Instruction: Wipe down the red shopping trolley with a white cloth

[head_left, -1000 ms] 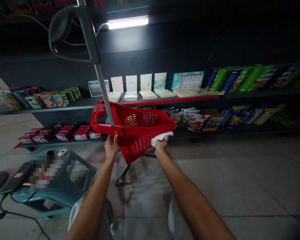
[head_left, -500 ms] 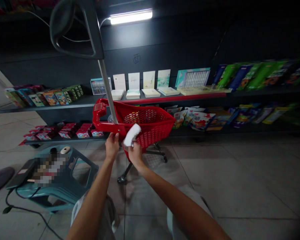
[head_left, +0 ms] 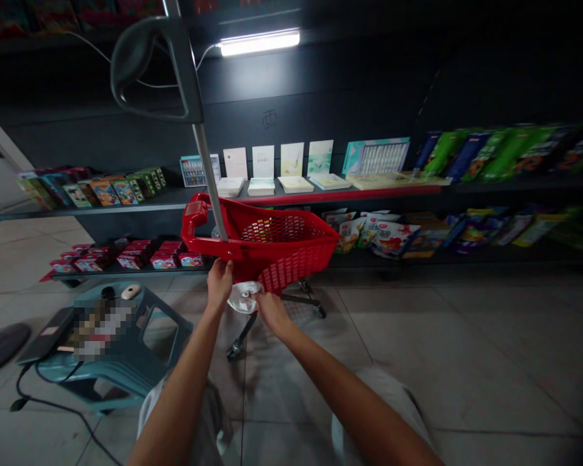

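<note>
A small red plastic shopping cart (head_left: 291, 249) stands in front of me, its pole and grey handle rising at its left end. My left hand (head_left: 219, 283) has its fingers curled against the rear lower edge of the cart, holding it there. In my right hand (head_left: 272, 312) is a white crumpled, cloth-like piece (head_left: 243, 299), gripped at its right end. It hangs low by the cart's rear side, just right of my left hand. Whether it touches the cart I cannot tell.
At left is a blue-green plastic stool (head_left: 121, 353) bearing a dark device and a blurred item; a black cable (head_left: 53, 406) trails to the floor. Behind the cart, shelves hold books (head_left: 262, 188), boxes (head_left: 140, 252) and snack bags (head_left: 391, 236). A lamp (head_left: 260, 43) glows above.
My right hand has moved down slightly, and the white piece has swung from upright against the cart's side to lying low and spread beside my left hand. The left hand keeps its hold.
</note>
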`<state>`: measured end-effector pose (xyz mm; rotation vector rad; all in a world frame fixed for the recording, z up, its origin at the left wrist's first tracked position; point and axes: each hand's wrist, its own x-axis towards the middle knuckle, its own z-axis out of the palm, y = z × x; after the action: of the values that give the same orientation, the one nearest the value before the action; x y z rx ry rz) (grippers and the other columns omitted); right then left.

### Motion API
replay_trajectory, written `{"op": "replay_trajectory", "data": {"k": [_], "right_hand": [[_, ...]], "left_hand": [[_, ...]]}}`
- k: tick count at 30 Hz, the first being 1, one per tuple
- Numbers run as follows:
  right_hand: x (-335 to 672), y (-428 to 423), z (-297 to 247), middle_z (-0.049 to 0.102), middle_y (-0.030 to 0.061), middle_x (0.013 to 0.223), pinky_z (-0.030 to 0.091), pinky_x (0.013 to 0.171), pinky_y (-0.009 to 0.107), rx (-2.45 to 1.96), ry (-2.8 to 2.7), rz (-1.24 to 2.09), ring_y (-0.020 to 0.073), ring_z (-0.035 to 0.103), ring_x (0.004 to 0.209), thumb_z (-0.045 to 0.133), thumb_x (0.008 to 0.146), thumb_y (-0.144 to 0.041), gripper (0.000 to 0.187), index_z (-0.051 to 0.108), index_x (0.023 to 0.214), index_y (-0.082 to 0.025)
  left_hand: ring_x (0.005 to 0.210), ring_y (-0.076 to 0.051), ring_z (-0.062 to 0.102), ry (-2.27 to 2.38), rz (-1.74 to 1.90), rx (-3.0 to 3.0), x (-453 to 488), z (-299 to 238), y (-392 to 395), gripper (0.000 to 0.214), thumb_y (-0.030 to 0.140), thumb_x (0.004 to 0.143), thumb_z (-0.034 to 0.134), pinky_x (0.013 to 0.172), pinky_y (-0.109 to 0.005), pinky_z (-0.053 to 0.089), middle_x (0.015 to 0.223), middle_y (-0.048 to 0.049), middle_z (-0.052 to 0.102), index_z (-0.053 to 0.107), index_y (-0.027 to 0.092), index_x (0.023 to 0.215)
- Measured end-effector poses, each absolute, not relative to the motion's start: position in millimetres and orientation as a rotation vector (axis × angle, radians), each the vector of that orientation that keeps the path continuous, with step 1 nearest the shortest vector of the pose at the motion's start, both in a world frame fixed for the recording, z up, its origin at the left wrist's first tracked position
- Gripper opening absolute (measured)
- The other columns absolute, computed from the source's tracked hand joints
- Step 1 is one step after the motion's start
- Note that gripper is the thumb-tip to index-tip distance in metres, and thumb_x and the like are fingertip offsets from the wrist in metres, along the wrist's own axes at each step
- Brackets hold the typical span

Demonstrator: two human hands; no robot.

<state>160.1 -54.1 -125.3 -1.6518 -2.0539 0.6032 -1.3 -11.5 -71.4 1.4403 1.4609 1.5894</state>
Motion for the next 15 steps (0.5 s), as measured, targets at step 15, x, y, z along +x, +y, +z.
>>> {"op": "replay_trajectory", "data": {"k": [15], "right_hand": [[330,18,-104,0.064,0.0100,0.131,0.059,0.093,0.043,-1.874,-1.111,0.387,0.0234,0.066,0.110,0.065,0.099,-0.041,0.037,0.064,0.129,-0.018]], "left_hand": [[0.108,-0.022,0.072,1.434,1.527,1.493,-2,-69,-18,0.042,0.031,0.087,0.071,0.099,-0.036,0.055,0.122,-0.0111,0.072,0.054,0.019,0.123]]}}
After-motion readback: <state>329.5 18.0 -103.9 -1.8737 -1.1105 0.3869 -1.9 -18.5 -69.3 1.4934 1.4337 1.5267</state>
